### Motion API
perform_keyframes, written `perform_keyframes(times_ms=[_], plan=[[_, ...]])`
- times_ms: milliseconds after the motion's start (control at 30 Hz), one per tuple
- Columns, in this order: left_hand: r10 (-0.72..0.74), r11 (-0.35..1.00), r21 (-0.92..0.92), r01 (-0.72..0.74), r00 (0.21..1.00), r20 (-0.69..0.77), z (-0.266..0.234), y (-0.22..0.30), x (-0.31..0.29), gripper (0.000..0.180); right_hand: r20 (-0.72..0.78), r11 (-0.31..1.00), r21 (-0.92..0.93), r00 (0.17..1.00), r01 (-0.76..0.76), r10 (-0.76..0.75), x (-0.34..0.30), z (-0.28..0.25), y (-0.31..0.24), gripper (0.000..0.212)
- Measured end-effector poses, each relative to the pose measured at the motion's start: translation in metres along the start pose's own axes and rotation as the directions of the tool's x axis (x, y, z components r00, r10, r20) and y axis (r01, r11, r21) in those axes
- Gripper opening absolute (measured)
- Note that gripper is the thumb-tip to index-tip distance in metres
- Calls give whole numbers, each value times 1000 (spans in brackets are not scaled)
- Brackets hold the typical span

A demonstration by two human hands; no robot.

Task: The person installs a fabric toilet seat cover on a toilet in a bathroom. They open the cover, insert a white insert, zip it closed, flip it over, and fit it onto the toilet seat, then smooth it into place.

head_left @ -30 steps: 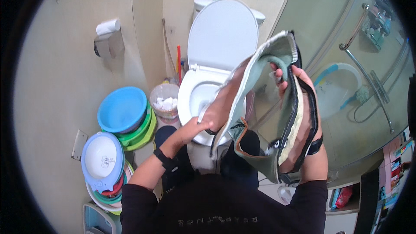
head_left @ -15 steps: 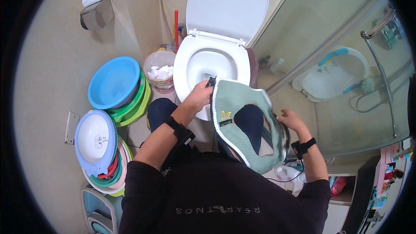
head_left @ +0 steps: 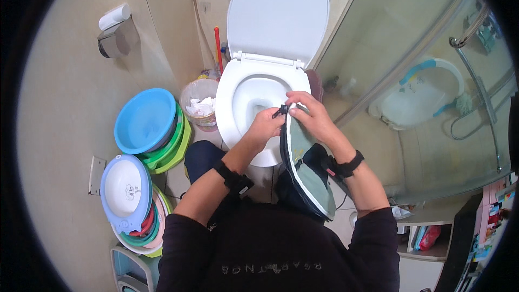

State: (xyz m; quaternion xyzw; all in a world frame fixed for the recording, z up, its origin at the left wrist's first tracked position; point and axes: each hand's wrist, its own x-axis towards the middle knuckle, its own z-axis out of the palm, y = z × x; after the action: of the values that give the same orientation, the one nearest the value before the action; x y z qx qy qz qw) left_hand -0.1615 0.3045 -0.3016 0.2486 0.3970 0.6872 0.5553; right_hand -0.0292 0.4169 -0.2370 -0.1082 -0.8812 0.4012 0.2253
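Note:
A soft green toilet seat cover [head_left: 328, 201] with white trim and a dark edge hangs edgewise over my knees, folded so its centre opening is mostly hidden. My left hand [head_left: 265, 128] pinches its upper corner beside a small black tab. Close against it, my right hand [head_left: 313, 118] grips the same corner from the right, thumb on the white trim. Both hands are above the front of the white toilet [head_left: 228, 100], whose lid [head_left: 278, 13] is raised.
Left of the toilet is a waste bin [head_left: 186, 97] with crumpled paper. Stacked basins, blue [head_left: 145, 120] and lilac [head_left: 141, 205], stand along the left wall. A glass shower panel [head_left: 373, 146] is on the right, and an open cabinet [head_left: 440, 249] at lower right.
My right hand has moved from the cover's far right side up to the corner beside my left hand. The cover has swung from spread out to hanging edgewise.

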Motion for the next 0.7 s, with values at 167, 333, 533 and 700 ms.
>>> perform_keyframes(times_ms=[167, 333, 533, 700], plan=[[105, 993, -53, -101, 992, 72, 19, 23, -4, 23, -33, 906, 379, 976, -188, 217, -10, -21, -4, 16], [162, 982, -126, -142, 972, 168, 46, 55, -9, 23, -200, 859, 508, 962, -60, 186, -12, -49, -41, 14], [109, 984, -164, -63, 953, 284, 52, 102, -45, 34, -70, 858, 410, 949, 309, -309, -22, -60, -133, 9], [90, 996, -42, -84, 984, 155, 30, 85, -50, 24, 84, 962, -5, 959, 272, -271, 14, -16, -115, 16]])
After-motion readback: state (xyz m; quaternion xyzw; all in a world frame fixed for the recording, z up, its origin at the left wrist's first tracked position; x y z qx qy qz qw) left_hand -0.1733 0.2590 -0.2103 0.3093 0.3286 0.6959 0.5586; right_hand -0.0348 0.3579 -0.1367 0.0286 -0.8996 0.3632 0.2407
